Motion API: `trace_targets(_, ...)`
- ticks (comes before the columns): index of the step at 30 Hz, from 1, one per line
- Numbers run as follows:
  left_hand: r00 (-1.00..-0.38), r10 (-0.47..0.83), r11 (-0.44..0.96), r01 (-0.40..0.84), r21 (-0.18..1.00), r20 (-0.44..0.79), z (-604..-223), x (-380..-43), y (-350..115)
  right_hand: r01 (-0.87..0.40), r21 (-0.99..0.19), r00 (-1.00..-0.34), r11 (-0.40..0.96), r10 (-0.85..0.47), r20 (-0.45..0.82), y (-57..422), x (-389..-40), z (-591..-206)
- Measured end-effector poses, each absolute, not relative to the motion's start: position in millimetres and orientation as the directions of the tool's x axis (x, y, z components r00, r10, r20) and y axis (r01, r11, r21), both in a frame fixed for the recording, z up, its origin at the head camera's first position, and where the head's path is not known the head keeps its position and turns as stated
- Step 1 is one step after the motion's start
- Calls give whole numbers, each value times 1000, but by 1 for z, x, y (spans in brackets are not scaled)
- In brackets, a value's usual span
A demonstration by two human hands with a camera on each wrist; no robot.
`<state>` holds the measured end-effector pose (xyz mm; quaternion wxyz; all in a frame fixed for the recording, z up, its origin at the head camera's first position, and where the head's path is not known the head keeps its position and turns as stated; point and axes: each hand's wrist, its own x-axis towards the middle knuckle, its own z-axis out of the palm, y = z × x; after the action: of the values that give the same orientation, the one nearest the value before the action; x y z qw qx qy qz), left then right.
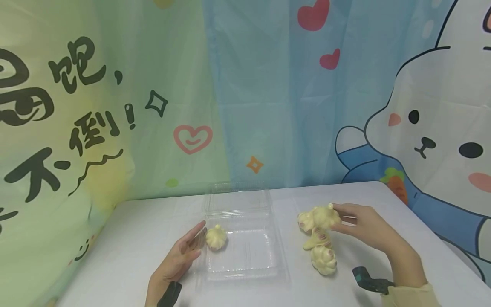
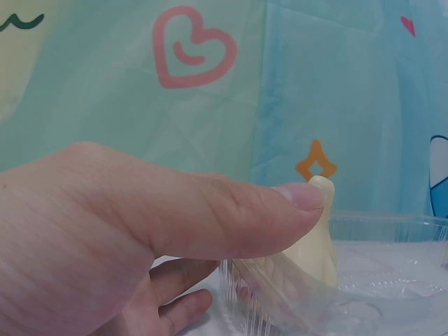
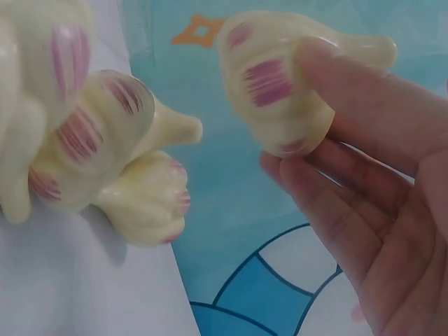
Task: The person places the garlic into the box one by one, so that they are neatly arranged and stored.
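My right hand (image 1: 362,224) pinches a garlic bulb (image 3: 276,80) with purple streaks between thumb and fingers, just above the table. Beside it lie three more bulbs: one garlic bulb (image 1: 305,222) behind, one (image 1: 319,239) in the middle and another (image 1: 324,260) in front. At the left side of a clear plastic box (image 1: 245,273) is my left hand (image 1: 178,256), fingers extended along its wall. A single garlic bulb (image 1: 216,237) sits inside the box at the left. The left thumb (image 2: 238,217) overlaps that bulb in the left wrist view; whether they touch, I cannot tell.
The box's clear lid (image 1: 238,200) stands open towards the back. A white cloth (image 1: 145,226) covers the table, and a printed curtain (image 1: 253,94) hangs behind it. Dark straps or mounts (image 1: 372,282) are by both wrists.
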<state>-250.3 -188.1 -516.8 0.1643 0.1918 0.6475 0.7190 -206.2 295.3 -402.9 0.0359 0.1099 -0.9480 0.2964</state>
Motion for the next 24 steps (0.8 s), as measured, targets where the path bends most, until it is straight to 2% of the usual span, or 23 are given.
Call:
trace_targets(15, -869, 489, -100, 22, 995, 68, -519, -252, -187, -257, -585, -966, 769, -208, 150, 278, -206, -396)
trace_targets(24, -872, 486, -90, 18, 996, 60, -517, -251, -187, -302, -657, -950, 691, -275, 148, 252, -219, -400)
